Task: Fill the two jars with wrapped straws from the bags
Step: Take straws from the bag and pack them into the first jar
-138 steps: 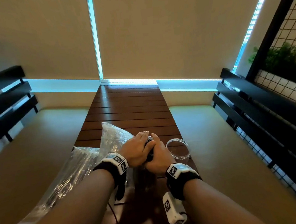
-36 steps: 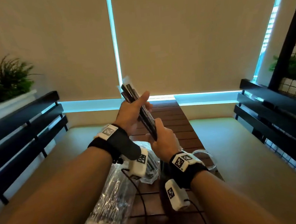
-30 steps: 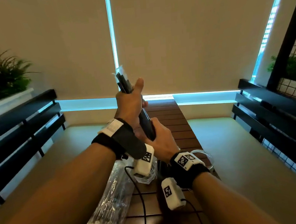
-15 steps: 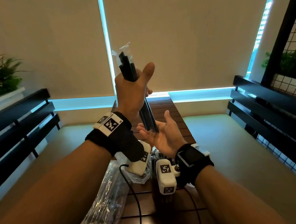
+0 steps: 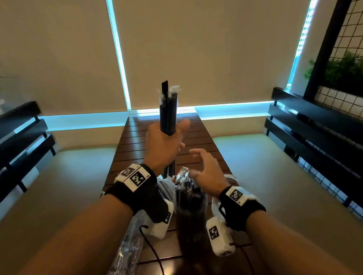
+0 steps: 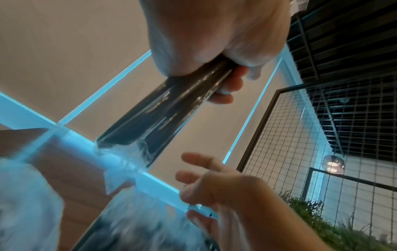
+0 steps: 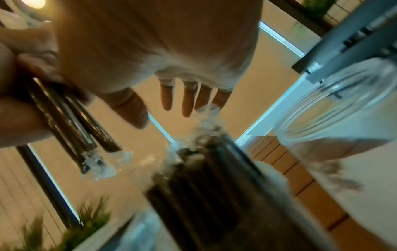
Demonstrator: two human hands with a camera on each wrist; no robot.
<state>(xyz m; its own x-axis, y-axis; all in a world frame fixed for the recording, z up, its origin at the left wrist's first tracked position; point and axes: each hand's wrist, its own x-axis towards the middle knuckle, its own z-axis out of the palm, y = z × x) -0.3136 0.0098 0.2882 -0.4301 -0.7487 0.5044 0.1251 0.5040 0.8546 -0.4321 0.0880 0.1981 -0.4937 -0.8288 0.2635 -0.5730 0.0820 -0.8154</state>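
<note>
The left hand holds a bunch of black wrapped straws upright above the full jar. The right hand is spread wide, holding nothing. The straws look light, thin and slippery, so a grip round the middle seems best.

Bare forearms are being shown, no sleeves. A black wristband with a white plate of square black-and-white markers is being worn on the left wrist, and another black band on the right. White camera boxes with thin black cables are being carried beneath both
</note>
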